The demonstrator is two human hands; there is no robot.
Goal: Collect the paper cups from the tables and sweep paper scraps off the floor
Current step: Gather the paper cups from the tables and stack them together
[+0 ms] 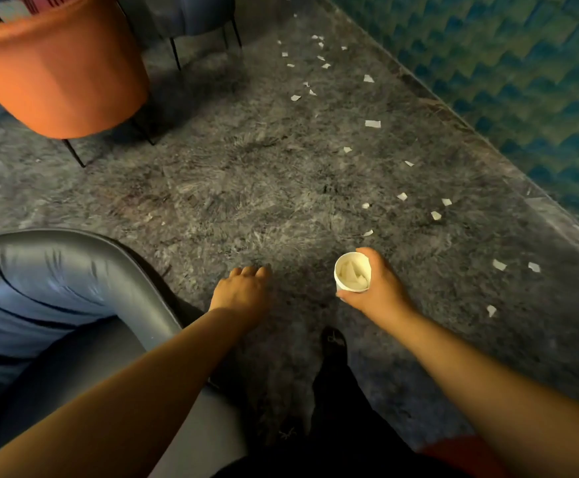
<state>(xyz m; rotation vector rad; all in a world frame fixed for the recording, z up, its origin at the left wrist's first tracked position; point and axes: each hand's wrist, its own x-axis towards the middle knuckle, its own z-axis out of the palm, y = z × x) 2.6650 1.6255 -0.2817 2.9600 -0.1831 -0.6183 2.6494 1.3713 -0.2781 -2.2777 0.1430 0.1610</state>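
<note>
One hand (381, 291) around paper cup (352, 272)

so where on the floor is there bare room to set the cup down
Bare carpet lies ahead of the left hand, bordered by the orange chair, the grey seat and the scrap trail. Crowded: paper scraps run along the wall, beyond and right of the right hand gripping the paper cup.

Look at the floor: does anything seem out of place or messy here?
Yes. White paper scraps lie scattered over the grey carpet, trailing along the wall side from the far chairs toward the right hand. That hand holds a paper cup with scraps already inside.
</note>
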